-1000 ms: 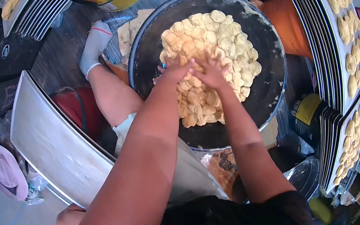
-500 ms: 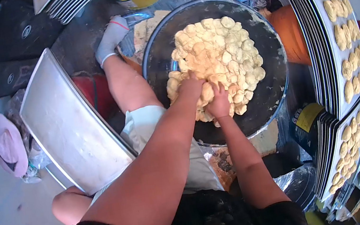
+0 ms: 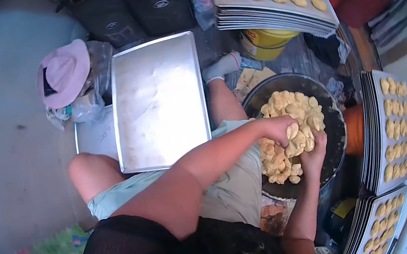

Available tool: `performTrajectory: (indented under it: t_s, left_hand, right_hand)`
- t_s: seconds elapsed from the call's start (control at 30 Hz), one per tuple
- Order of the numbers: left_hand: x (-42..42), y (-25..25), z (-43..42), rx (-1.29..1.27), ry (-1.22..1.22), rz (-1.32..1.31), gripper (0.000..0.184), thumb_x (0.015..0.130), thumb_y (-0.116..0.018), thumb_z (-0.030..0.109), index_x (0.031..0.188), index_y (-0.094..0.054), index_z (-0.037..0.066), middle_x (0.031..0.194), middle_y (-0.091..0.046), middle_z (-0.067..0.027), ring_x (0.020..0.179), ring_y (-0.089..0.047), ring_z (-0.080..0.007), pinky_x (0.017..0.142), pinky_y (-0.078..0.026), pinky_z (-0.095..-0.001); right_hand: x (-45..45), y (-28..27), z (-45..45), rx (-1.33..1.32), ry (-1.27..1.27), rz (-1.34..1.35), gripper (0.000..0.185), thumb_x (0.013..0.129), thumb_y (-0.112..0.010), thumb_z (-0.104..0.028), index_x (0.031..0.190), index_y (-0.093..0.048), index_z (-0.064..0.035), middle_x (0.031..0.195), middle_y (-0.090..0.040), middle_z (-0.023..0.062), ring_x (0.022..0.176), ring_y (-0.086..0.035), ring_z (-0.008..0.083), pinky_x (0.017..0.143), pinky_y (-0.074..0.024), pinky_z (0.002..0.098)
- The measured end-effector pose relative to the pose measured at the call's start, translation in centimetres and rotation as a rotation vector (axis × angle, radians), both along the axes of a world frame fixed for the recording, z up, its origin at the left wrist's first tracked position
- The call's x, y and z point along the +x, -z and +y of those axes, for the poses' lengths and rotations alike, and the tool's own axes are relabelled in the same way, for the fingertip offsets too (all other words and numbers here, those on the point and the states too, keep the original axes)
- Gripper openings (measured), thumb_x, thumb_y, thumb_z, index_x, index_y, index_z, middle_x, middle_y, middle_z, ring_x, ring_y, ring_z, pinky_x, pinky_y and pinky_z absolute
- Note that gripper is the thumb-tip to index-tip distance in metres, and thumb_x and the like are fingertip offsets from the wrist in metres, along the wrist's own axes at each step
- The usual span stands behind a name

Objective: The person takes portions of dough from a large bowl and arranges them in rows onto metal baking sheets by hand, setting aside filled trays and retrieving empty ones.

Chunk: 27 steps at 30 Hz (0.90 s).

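A heap of pale yellow dough pieces [image 3: 274, 155] fills much of a large round black basin [image 3: 338, 144]. My left hand [image 3: 278, 129] reaches in from the left, its fingers closed on a dough piece [image 3: 293, 132] at the top of the heap. My right hand [image 3: 315, 153] is cupped round the right side of a dough clump [image 3: 299, 145]. That clump sits between both hands, and some of my fingers are hidden behind it. A silver baking tray [image 3: 158, 102] rests by my lap, left of the basin.
Stacked trays with rows of shaped dough stand on a yellow bucket [image 3: 267, 42], at the right [image 3: 378, 129] and at the lower right [image 3: 377, 229]. A pink hat [image 3: 64, 75] and plastic bags lie left. Black boxes [image 3: 155, 5] stand behind the tray.
The view has swung left, so the basin now appears farther right and the silver tray nearer the middle. My hands have shifted within the heap and now hold a clump between them.
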<state>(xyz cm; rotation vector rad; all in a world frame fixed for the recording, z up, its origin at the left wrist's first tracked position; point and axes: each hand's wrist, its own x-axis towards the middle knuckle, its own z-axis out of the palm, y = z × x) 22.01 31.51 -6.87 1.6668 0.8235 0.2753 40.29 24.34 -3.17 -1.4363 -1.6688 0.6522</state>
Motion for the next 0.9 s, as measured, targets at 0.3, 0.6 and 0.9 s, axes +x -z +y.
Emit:
performTrajectory:
  t_s: [0.3,0.6,0.9]
  left_hand:
    - [-23.9,-17.8,-14.6,-0.037,-0.733,-0.168,0.077,0.068,-0.078,0.015,0.136,-0.041,0.009,0.106,-0.059,-0.0028,0.076,-0.059,-0.0090,0.051,-0.049,-0.0222]
    - [-36.0,-3.9,-19.3,0.340,-1.108,0.433,0.065,0.068,-0.082,0.022,0.127,-0.058,0.006,0.137,-0.044,-0.0238,0.119,-0.053,-0.0436,0.108,-0.039,-0.0426]
    - [-36.3,-3.2,-20.0,0.555,-1.141,0.428,0.039,0.077,-0.077,0.015,0.111,-0.063,0.004,0.112,-0.064,-0.0140,0.103,-0.061,-0.0276,0.095,-0.047,-0.0379]
  right_hand:
    - [-21.3,-9.7,-0.4,0.132,-0.552,0.313,0.066,0.060,-0.066,0.002,0.125,-0.056,-0.0042,0.123,-0.053,0.0179,0.119,-0.051,0.0359,0.103,-0.0409,0.0400]
    - [-34.8,-1.3,0.6,-0.176,-0.828,-0.405,0.091,0.073,-0.074,-0.025,0.153,-0.029,-0.0295,0.156,-0.028,0.0167,0.142,-0.030,0.0406,0.110,-0.0179,0.0718]
    - [-21.2,2.8,9.6,-0.358,-0.481,-0.057,0.042,0.079,-0.070,-0.006,0.121,-0.063,-0.0026,0.109,-0.066,0.0101,0.090,-0.062,0.0171,0.080,-0.0523,0.0326]
